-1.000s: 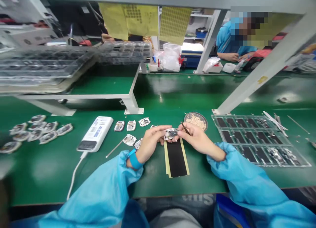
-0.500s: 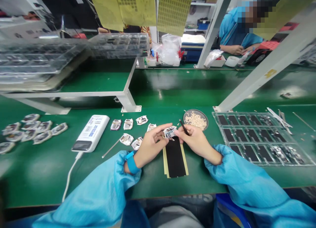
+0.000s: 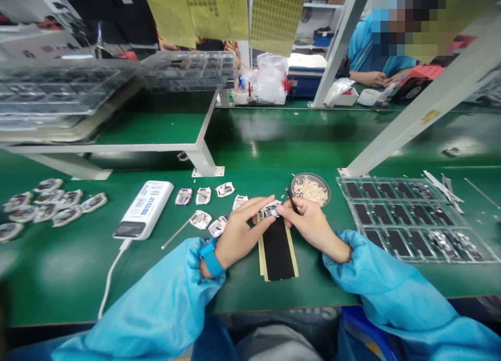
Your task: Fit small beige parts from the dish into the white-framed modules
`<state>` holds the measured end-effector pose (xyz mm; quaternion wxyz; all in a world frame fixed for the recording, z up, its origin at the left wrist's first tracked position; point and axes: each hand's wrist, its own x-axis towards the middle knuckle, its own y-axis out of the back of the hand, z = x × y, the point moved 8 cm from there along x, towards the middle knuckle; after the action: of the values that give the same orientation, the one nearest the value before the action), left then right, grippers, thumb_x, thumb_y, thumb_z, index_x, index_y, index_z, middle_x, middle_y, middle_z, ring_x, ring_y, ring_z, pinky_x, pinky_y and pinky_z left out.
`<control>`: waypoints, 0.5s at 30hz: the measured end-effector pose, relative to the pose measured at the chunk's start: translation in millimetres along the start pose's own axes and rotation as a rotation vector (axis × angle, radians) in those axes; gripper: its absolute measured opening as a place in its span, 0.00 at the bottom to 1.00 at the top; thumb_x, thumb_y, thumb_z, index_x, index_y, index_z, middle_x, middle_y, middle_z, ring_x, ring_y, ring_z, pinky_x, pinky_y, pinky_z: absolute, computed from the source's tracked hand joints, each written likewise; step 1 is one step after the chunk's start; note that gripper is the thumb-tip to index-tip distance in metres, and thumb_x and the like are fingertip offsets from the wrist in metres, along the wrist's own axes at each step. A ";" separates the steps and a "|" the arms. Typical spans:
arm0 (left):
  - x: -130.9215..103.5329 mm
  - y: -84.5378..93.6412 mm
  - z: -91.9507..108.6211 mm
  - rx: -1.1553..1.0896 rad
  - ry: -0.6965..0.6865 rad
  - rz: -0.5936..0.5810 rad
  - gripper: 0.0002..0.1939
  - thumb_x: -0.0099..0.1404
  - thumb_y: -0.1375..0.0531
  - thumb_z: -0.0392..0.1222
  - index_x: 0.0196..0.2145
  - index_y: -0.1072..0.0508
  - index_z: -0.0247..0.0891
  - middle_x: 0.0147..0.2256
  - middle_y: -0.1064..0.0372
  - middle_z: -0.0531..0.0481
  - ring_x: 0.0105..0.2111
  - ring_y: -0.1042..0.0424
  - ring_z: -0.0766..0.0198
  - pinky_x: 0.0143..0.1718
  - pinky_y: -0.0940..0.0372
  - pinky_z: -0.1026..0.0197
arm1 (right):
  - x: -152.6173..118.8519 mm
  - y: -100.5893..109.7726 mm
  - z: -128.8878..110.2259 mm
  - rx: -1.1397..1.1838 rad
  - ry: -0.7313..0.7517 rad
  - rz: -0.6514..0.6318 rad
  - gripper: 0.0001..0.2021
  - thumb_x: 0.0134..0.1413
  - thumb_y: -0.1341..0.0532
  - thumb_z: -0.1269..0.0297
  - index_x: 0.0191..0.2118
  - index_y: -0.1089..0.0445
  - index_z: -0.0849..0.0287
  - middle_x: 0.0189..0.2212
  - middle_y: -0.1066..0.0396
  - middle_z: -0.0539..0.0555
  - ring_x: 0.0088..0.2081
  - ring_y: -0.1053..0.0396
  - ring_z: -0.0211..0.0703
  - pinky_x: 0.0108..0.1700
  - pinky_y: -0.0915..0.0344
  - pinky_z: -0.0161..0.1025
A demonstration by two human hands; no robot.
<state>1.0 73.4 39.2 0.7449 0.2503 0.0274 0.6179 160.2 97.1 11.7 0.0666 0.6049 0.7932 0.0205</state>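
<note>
Between the fingers of my left hand (image 3: 243, 224) is a small electronic watch body (image 3: 270, 209), its circuit parts facing up. My right hand (image 3: 307, 217) pinches dark tweezers (image 3: 291, 200), and its thumb and fingers touch the body's right edge. Just below both hands lies a black adhesive sheet (image 3: 278, 251) with yellow backing edges, its top end partly hidden. Left of my left hand are several similar watch bodies (image 3: 203, 195), one with a thin strip (image 3: 175, 234) beside it.
A white power bank (image 3: 144, 209) with a cable lies left, near more watch bodies (image 3: 46, 213). Behind my right hand stands a round dish of small beige pieces (image 3: 310, 189). A clear compartment tray (image 3: 415, 220) holds parts at right. A co-worker's hands (image 3: 378, 79) are across the bench.
The fingers of my left hand have straightened and come down flatter over the watch body. The watch body sits slightly lower and flatter. My right hand has barely moved.
</note>
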 end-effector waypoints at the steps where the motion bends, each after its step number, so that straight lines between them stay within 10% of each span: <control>1: -0.3 0.0 1.2 0.019 -0.019 -0.003 0.21 0.70 0.38 0.42 0.59 0.27 0.45 0.54 0.27 0.45 0.40 0.27 0.60 0.40 0.30 0.58 | -0.2 0.1 -0.4 0.000 -0.003 0.005 0.19 0.54 0.33 0.45 0.29 0.31 0.57 0.19 0.33 0.47 0.23 0.37 0.37 0.29 0.42 0.36; 15: -3.0 -0.3 2.7 0.082 -0.099 0.004 0.21 0.72 0.40 0.42 0.61 0.30 0.45 0.57 0.29 0.45 0.56 0.30 0.55 0.56 0.33 0.52 | -0.8 1.2 3.2 0.054 -0.009 0.043 0.19 0.50 0.30 0.46 0.29 0.29 0.58 0.19 0.33 0.47 0.22 0.37 0.37 0.28 0.42 0.36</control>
<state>1.5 69.7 40.6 0.7332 0.3110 0.0152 0.6045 161.9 96.5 8.8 0.0534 0.6237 0.7799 -0.0019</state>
